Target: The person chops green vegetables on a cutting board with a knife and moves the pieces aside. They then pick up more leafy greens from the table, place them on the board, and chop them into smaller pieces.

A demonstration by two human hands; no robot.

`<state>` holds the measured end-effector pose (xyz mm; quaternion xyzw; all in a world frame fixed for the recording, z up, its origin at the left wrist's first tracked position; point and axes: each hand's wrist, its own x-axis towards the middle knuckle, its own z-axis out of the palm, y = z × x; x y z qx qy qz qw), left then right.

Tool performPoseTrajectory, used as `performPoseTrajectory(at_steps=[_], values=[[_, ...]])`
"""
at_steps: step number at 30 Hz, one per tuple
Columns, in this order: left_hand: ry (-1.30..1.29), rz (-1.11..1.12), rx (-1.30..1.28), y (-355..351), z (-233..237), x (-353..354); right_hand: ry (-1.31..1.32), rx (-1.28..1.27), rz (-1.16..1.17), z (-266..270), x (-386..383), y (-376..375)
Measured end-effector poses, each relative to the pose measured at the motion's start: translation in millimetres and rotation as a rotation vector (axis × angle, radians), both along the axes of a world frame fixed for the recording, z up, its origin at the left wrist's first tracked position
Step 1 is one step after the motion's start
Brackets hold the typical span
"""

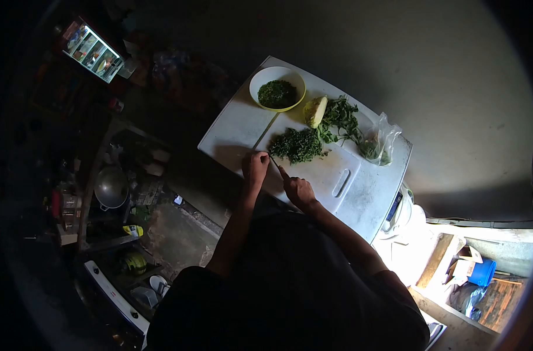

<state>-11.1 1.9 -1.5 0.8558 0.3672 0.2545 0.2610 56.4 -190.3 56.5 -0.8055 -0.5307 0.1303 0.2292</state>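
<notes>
My right hand (300, 191) is wrapped round the handle of a knife (276, 164), whose thin blade points up and left. At the blade's tip is my left hand (255, 168), fingers curled together; whether they pinch the blade or bits of leaf is too small to tell. Just beyond the blade, a heap of chopped green herbs (298, 145) lies on a white cutting board (328, 169) with a handle slot. Behind the heap are a cut piece of cabbage (317, 112) and a bunch of leafy greens (340, 117).
A white and yellow bowl (300, 82) with chopped greens stands at the table's far left corner. A clear plastic bag (383, 137) of greens lies at the right of the white table (369, 196). A wok (111, 187) sits off to the left, and a lit display fridge (93, 54) stands far left.
</notes>
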Motion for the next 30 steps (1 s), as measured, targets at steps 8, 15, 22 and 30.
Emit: performPoseTrajectory(at_steps=[8, 15, 22, 30], values=[[0.034, -0.063, -0.085, -4.4, 45.9, -6.1, 0.217, 0.022, -0.03, -32.0, 8.3, 12.8], [-0.018, -0.063, -0.127, -5.3, 15.6, -4.0, -0.021, 0.047, 0.001, -21.8, 1.2, -5.4], [-0.133, -0.082, -0.121, -2.9, -11.9, 0.2, -0.053, 0.117, 0.009, -38.1, 11.0, 4.8], [-0.048, -0.014, 0.209, -8.6, 19.7, -0.5, 0.029, 0.071, -0.028, -4.3, 7.3, 4.9]])
